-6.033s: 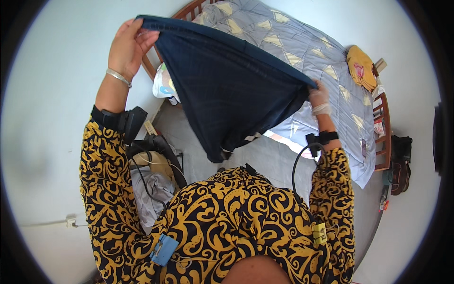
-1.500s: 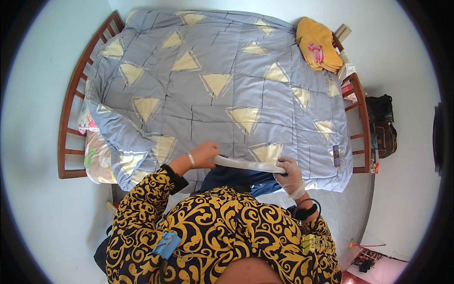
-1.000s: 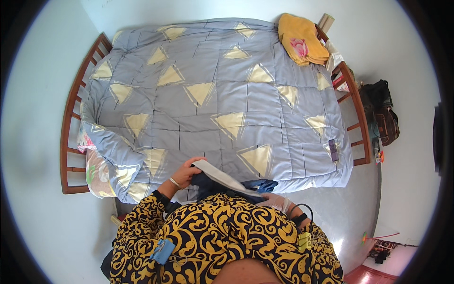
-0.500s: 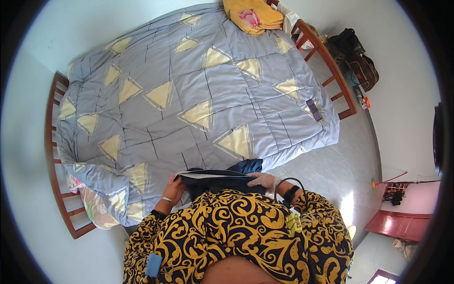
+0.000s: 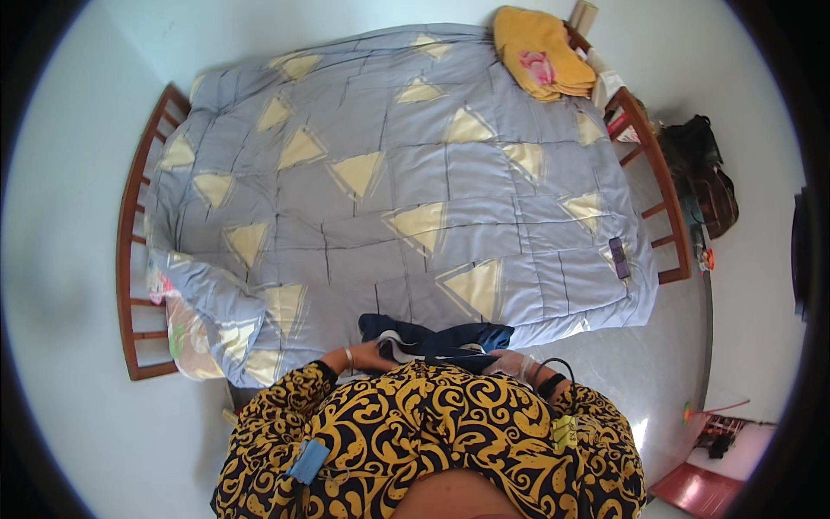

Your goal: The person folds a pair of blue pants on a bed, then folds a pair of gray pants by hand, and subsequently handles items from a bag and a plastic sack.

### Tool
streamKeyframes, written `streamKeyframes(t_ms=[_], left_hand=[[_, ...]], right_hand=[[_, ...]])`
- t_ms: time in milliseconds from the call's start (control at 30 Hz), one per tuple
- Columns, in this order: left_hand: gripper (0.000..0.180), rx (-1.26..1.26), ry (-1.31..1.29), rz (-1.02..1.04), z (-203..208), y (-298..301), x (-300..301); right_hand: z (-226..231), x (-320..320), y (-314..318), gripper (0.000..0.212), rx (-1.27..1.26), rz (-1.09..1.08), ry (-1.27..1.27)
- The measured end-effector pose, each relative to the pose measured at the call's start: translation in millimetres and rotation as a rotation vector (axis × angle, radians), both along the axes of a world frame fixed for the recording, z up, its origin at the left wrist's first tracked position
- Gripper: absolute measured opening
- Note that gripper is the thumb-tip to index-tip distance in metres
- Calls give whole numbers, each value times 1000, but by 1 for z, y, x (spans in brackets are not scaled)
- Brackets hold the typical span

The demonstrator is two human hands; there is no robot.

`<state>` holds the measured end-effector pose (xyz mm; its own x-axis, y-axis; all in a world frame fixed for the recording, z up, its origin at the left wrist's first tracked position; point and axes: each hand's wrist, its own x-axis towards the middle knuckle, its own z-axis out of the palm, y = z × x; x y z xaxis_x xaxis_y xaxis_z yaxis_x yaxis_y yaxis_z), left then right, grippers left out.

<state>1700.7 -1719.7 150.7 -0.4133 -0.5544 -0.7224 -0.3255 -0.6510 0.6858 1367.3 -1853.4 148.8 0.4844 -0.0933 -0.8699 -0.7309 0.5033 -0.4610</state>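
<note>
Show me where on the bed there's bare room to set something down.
The quilt is bare across its middle, between the left bed rail and the small purple thing, and along the wall left of the folded yellow cloth. It's crowded at the near edge, where the left hand and right hand meet the dark blue cloth.

matt cloth garmt (image 5: pixel 480 335), smooth wood bedfr. (image 5: pixel 124 285), glossy flr (image 5: pixel 618 368)

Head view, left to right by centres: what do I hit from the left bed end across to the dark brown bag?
Left bed end → left hand → dark blue cloth → right hand → small purple object → dark brown bag.
</note>
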Motion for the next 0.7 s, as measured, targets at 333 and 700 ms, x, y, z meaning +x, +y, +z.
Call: streamKeyframes(t_ms=[333,700], left_hand=[[26,-810,-531,465,108,-144,82],[23,-2054,-994,333,384,-172,137]], right_hand=[[121,122,-197,35,-1343,329,-88],[394,157,-253,34,-2491,-17,-597]])
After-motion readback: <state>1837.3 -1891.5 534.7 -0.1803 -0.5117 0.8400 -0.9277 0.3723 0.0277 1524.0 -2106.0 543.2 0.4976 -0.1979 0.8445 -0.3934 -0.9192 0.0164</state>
